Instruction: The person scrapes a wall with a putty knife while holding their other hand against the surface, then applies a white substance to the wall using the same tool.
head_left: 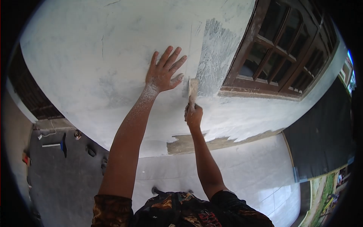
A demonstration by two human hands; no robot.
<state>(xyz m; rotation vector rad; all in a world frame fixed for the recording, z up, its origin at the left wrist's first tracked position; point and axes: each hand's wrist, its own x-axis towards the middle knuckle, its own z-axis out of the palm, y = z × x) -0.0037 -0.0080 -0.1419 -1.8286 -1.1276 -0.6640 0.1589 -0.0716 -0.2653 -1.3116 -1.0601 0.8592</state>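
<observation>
My left hand [165,72] lies flat against the white wall [128,49] with its fingers spread, and pale dust covers its wrist. Just right of it and lower, my right hand [194,114] grips a scraper [193,90] by its lower end. The scraper's blade points up at the wall, beside the lower left edge of a grey, streaky patch [215,56]. A ragged, bare strip [181,145] runs along the wall's bottom, behind my right forearm.
A brown-framed window [242,85] is at the upper right. Dark sheeting [321,128] hangs at the right. On the grey floor [56,178] at the left are a blue-headed tool [63,145] and a dark shoe [91,151]. Pale sheeting [242,170] lies below the wall.
</observation>
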